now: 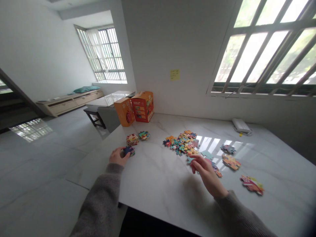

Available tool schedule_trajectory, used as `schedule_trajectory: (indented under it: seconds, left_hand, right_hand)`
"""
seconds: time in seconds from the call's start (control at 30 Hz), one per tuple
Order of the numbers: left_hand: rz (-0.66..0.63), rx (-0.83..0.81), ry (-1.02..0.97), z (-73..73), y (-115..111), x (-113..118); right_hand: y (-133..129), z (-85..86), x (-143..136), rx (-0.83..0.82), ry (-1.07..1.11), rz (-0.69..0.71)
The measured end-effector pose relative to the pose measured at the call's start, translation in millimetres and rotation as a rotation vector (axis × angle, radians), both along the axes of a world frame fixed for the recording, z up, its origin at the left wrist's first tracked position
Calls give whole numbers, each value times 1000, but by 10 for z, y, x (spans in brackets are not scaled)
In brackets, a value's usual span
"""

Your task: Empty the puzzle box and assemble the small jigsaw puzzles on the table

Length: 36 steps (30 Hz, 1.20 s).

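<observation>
My left hand [118, 156] is at the table's left edge, its fingers and thumb closed round a small stack of dark blue puzzle pieces [128, 151]. Just behind it lie a stack of red and cream puzzle pieces [132, 139] and a smaller green and orange stack [144, 135]. My right hand [206, 172] hovers with loosely bent fingers, apart and holding nothing I can see, over the near side of the scattered puzzle pieces [184, 143]. Some pale blue and pink pieces are partly hidden behind its fingers.
Three more piles sit to the right: greyish pieces [228, 149], orange pieces [231, 162] and red-yellow pieces [252, 185]. Two orange boxes [143, 107] stand at the back left. A white device with a cable [241, 125] lies near the wall on the white marbled table [158, 184].
</observation>
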<state>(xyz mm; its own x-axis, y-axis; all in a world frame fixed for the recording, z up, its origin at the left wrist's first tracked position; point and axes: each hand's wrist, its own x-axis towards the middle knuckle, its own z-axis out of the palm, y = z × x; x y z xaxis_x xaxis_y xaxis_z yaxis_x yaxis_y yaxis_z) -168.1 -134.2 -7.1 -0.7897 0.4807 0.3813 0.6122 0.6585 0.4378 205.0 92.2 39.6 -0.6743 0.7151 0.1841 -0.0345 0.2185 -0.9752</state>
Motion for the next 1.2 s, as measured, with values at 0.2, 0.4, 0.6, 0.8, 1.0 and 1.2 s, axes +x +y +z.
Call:
schedule_trajectory:
  seconds: [0.2, 0.4, 0.6, 0.8, 1.0, 1.2]
  left_hand:
    - [-35, -105, -18, 72, 45, 124]
    - [-187, -171, -5, 109, -56, 54]
    - [-224, -209, -52, 60, -172, -89]
    - [-366, 73, 201, 216, 176, 323]
    - [-650, -77, 67, 301, 1283, 915]
    - [-513, -145, 2, 116, 1916, 904]
  right_hand:
    - [53, -95, 6, -73, 43, 14]
    - [51, -68, 4, -60, 47, 15]
    - [61, -77, 5, -60, 36, 17]
    - [51, -49, 7, -62, 35, 12]
    - [27, -29, -7, -55, 32, 16]
    - [34, -18, -15, -57, 14, 0]
